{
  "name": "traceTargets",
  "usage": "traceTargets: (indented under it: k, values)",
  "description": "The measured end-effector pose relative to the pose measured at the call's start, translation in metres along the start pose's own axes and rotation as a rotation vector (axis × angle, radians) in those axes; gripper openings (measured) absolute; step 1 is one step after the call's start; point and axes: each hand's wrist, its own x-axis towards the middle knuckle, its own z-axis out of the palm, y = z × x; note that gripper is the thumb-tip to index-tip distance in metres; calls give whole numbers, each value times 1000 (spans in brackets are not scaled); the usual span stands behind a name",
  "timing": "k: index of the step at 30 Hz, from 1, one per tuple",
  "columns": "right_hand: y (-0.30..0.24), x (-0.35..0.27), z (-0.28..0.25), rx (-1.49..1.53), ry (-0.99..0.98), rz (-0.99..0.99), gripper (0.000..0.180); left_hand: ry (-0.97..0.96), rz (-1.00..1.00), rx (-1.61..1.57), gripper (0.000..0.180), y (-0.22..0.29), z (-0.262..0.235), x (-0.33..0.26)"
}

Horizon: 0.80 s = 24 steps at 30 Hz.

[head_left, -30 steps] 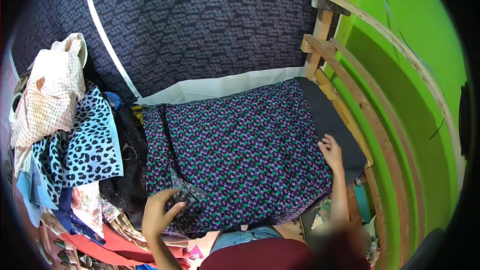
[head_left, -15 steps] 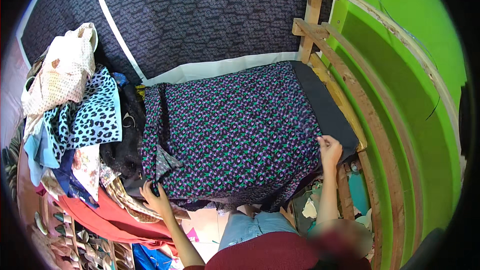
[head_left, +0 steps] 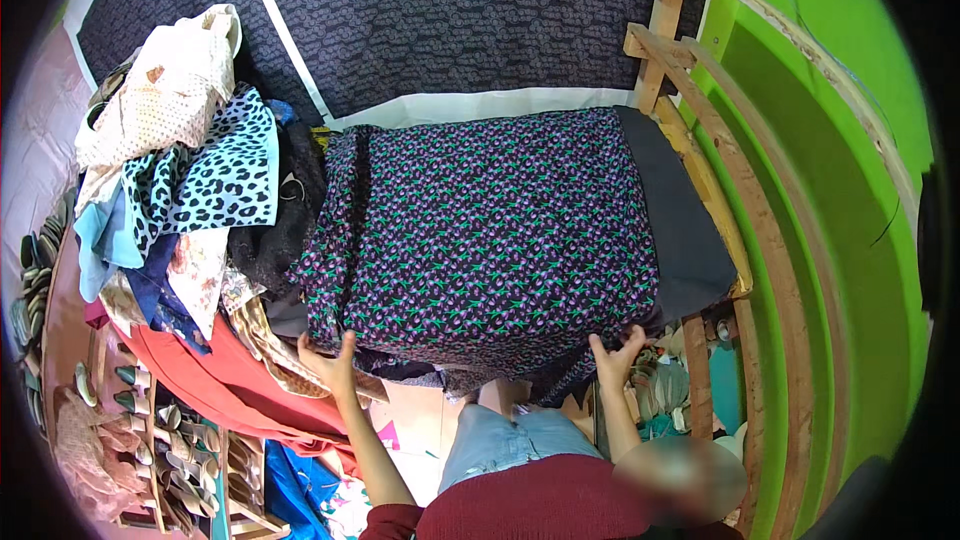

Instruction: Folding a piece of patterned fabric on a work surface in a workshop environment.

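At 9 o'clock a heap of clothes (head_left: 190, 190) rises beside the table: a cream dotted piece on top, a leopard-print blue one under it, red cloth (head_left: 235, 380) spilling toward 7 o'clock. No packages, labels or signs can be made out.

The left hand (head_left: 328, 360) sits at 7 o'clock, fingers spread and curled up under the near-left edge of the fabric (head_left: 490, 240), gripping its hem.

The fabric fills the centre, spread flat over the table: dark, with a small purple and green flower print, its near edge hanging over toward the person.

The right hand (head_left: 615, 355) at 5 o'clock pinches the near-right hem, fingers closed on it.

At 3 o'clock a grey pad (head_left: 680, 230) shows beside the fabric, then a wooden frame (head_left: 740, 210) against a green wall (head_left: 830, 200).
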Motion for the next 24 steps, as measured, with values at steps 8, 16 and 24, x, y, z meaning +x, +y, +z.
traceTargets:
  k: [8,16,24]
  values:
    - [24,6,12,-220,103,34,83,-111,-158,-14,72,-11,22,-42]
    - [35,23,-77,358,-189,-65,16,-77,-54,65,48,-58,-5,-29]
    - [11,22,-73,278,-258,29,38,-92,-343,-555,37,-63,-16,5]
